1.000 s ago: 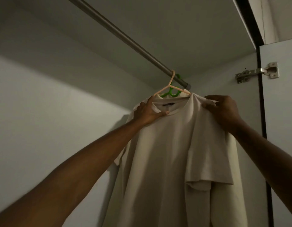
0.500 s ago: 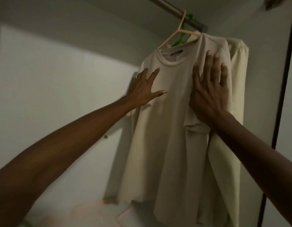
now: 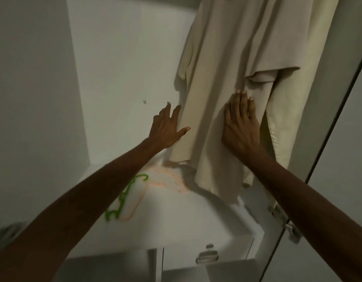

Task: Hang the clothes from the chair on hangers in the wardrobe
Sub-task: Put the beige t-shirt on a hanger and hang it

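A cream t-shirt (image 3: 233, 64) hangs inside the white wardrobe; its hanger and the rail are above the frame. A second pale garment (image 3: 288, 110) hangs behind it on the right. My left hand (image 3: 168, 127) lies with straight, spread fingers against the shirt's left edge, low down. My right hand (image 3: 240, 127) presses flat on the shirt's front below the sleeve. Neither hand grips the cloth.
A green hanger (image 3: 123, 198) and a peach hanger (image 3: 166, 180) lie on the white shelf top (image 3: 192, 220) under the shirts. Drawers with a metal handle (image 3: 206, 257) sit below. The wardrobe door (image 3: 342, 159) with a hinge (image 3: 286, 224) stands at the right.
Both hands have let go of the shirt's shoulders and slid down its front with flat fingers. My view has tilted down from the rail to the shelf.
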Demonstrator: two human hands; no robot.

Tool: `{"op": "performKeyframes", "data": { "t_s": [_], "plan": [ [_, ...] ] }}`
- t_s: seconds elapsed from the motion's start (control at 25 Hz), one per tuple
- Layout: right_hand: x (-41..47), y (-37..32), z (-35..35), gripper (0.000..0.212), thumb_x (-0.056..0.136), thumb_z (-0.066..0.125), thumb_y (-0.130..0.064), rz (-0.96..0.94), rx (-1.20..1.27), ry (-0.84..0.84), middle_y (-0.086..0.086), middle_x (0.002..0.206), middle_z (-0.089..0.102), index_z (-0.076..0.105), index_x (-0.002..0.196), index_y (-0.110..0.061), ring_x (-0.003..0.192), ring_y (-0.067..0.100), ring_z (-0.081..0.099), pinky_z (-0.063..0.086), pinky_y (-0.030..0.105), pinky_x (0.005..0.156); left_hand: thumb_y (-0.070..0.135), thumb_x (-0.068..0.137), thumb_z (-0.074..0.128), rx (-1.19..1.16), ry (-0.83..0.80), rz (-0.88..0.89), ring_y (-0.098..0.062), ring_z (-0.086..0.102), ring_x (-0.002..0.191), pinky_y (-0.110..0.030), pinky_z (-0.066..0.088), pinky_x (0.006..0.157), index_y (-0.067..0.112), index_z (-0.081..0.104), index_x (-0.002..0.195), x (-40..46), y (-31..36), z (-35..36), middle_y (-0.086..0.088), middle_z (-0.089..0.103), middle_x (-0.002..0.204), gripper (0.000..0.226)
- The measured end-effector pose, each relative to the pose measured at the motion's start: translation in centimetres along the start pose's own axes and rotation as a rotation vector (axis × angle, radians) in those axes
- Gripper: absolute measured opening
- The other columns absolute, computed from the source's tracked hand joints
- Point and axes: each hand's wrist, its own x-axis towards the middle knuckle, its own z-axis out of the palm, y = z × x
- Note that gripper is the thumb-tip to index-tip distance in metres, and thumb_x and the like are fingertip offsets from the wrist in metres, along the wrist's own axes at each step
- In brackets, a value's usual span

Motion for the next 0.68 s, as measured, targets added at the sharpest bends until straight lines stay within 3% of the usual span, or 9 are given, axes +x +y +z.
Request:
{"op": "performKeyframes", "data": {
  "t_s": [0.16,0.28,0.44,0.68],
  "plan": [
    [-5.7,-3.3,0.8,0.069,0.097,0.051,-0.037,0.128,0.246,-0.169,0.035,0.162,0.02,0.036,0.152,0.001,0.152,0.049,0.019,0.019,0.06,0.122,0.067,0.096,0.045,0.044,-0.052,-0.099,-0.042,0.025,0.149,-0.058,0.034,0.111,0.004,0.01,0.161,-7.3,0.1,1.3,-0.028,0.02,0.162,0.097],
    [-10.3,-5.4,1.4,0.077,0.101,0.049,-0.046,0.215,0.375,-0.224,0.033,0.164,0.015,0.025,0.158,-0.001,0.153,0.047,0.015,0.016,0.059,0.123,0.065,0.096,0.044,0.053,-0.063,-0.12,-0.044,0.026,0.148,-0.059,0.033,0.111,0.004,0.012,0.16,-11.8,0.3,1.5,-0.029,0.021,0.162,0.094],
    [-18.8,-7.3,1.4,0.081,0.105,0.038,-0.055,0.322,0.467,-0.314,0.029,0.167,0.009,0.01,0.163,-0.006,0.156,0.044,0.01,0.013,0.058,0.125,0.055,0.095,0.056,0.203,-0.067,0.058,-0.044,0.027,0.148,-0.057,0.033,0.112,0.005,0.016,0.16,-17.9,1.5,2.4,-0.028,0.021,0.162,0.091],
    [-30.1,-7.2,-0.9,0.082,0.104,0.026,-0.065,0.493,0.456,-0.399,0.024,0.169,0.01,0.014,0.163,-0.009,0.157,0.041,0.01,0.016,0.057,0.125,0.057,0.098,0.048,0.039,-0.113,0.156,-0.042,0.026,0.149,-0.057,0.033,0.113,0.006,0.021,0.159,-26.5,6.4,4.1,-0.027,0.022,0.163,0.084]
  ]
}}
